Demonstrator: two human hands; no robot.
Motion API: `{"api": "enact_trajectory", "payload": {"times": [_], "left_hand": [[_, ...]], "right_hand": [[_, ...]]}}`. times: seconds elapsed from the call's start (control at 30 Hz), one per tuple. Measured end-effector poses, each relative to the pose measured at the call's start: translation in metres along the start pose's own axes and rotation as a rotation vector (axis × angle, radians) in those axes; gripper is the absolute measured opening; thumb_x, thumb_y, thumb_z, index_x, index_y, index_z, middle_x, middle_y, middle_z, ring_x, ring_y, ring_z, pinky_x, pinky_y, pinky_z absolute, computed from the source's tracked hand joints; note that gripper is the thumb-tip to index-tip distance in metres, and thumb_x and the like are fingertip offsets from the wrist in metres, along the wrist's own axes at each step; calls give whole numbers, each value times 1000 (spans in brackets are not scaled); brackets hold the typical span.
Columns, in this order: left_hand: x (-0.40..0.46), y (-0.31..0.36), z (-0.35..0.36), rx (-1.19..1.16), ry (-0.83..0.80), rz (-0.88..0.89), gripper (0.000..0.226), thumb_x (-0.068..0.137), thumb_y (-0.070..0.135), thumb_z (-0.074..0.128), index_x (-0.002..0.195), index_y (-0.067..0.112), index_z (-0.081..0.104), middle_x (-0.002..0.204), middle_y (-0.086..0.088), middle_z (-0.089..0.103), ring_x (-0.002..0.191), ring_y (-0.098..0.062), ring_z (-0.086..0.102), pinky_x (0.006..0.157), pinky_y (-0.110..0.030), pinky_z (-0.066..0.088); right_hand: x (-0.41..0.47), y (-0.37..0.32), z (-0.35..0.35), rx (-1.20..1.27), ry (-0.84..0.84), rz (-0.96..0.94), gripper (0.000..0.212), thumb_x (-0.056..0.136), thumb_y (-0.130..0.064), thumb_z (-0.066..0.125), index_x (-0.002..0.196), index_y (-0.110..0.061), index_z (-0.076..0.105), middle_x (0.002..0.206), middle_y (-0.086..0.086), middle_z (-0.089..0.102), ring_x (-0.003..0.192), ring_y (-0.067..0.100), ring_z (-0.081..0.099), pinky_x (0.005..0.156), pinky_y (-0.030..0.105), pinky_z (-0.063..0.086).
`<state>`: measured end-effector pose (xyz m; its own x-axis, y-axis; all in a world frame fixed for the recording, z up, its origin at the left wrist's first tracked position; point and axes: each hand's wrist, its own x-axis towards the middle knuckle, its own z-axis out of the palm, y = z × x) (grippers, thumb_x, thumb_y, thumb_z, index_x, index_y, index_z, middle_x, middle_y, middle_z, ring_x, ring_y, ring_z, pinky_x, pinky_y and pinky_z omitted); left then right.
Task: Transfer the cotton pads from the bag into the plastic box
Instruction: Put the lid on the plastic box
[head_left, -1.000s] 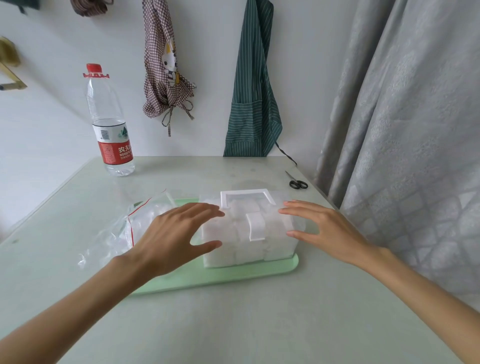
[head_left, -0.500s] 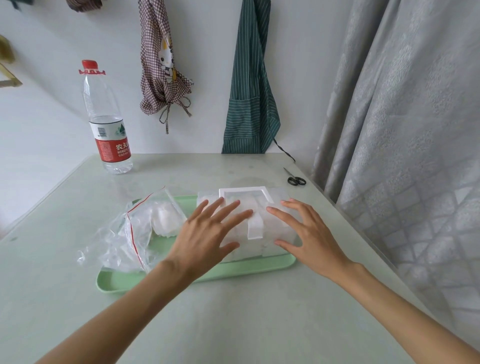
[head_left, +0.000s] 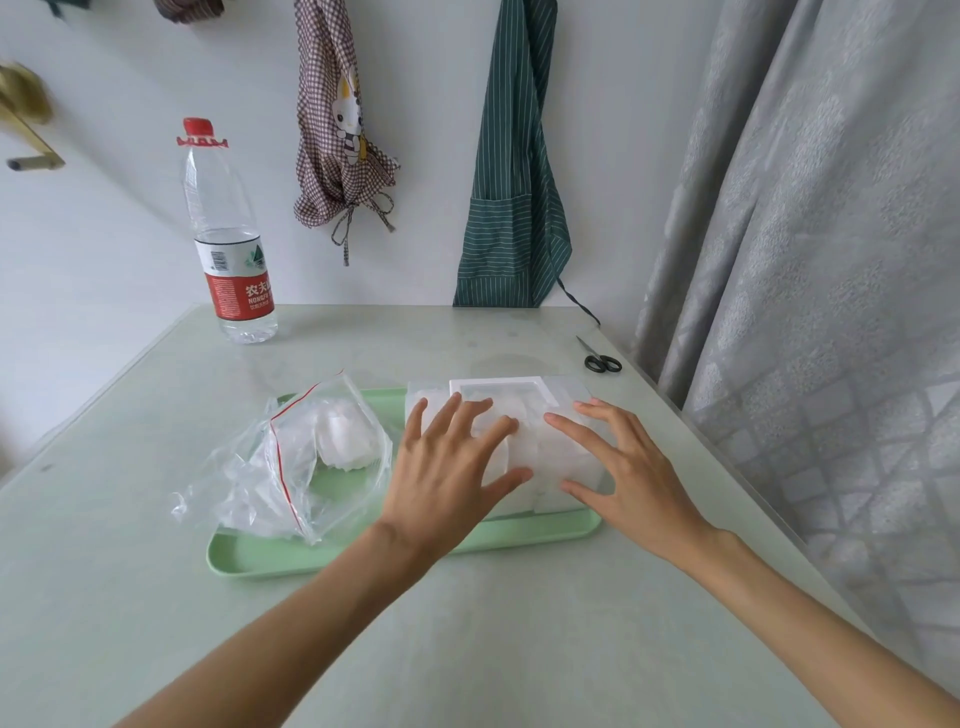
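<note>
White wall (head_left: 426, 156) behind a pale table (head_left: 467, 649) — grey curtain (head_left: 831, 260) at right.

Table (head_left: 519, 649) with tray (head_left: 249, 564), bottle (head_left: 228, 234), scissors (head_left: 601, 362).

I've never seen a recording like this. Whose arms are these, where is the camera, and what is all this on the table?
There is no robot here: the arms belong to a person wearing a camera on their head, so you look forward and down as they do. The left hand and right hand both lie with spread, fairly straight fingers on a clear plastic box with a white handle on its lid; neither hand grips anything. White cotton pads show through the box. It stands on a green tray, beside an open plastic bag with a few pads inside. Further back on the table are a water bottle and small scissors. Aprons hang on the wall.
</note>
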<state>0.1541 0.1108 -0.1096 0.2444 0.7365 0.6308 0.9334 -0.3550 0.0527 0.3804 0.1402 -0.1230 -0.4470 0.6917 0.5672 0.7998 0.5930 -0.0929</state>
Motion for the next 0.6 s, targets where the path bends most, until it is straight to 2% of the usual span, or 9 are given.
{"api": "enact_trajectory", "payload": {"times": [0.17, 0.3, 0.4, 0.6], "left_hand": [[5, -4, 0, -20, -22, 6, 46, 79, 65, 44, 106, 31, 60, 117, 1, 65, 116, -25, 58, 100, -48, 42], [25, -15, 2, -48, -79, -4, 49, 78, 65, 52, 112, 30, 58, 120, 6, 61, 114, -19, 57, 102, -44, 36], [43, -21, 7, -29, -178, -49, 56, 81, 64, 53, 123, 28, 49, 129, 8, 54, 122, -16, 49, 106, -40, 29], [74, -34, 17, 50, -291, -142, 70, 78, 68, 53, 129, 22, 43, 133, 5, 52, 122, -19, 49, 100, -35, 35]], "right_hand": [[4, 1, -2, -8, -24, 3, 75, 74, -33, 78, 138, -39, 42, 132, -4, 43, 129, 11, 35, 85, 21, 41], [28, 8, -1, -48, -62, -4, 74, 72, -36, 79, 138, -37, 44, 132, -1, 47, 123, 14, 40, 97, 26, 37], [49, 12, 6, -93, -91, -2, 74, 73, -35, 78, 138, -32, 44, 134, 2, 46, 123, 19, 44, 100, 27, 34], [75, 17, 21, -105, -124, 29, 73, 75, -33, 77, 139, -29, 42, 137, 3, 43, 126, 22, 42, 104, 31, 33]]}}
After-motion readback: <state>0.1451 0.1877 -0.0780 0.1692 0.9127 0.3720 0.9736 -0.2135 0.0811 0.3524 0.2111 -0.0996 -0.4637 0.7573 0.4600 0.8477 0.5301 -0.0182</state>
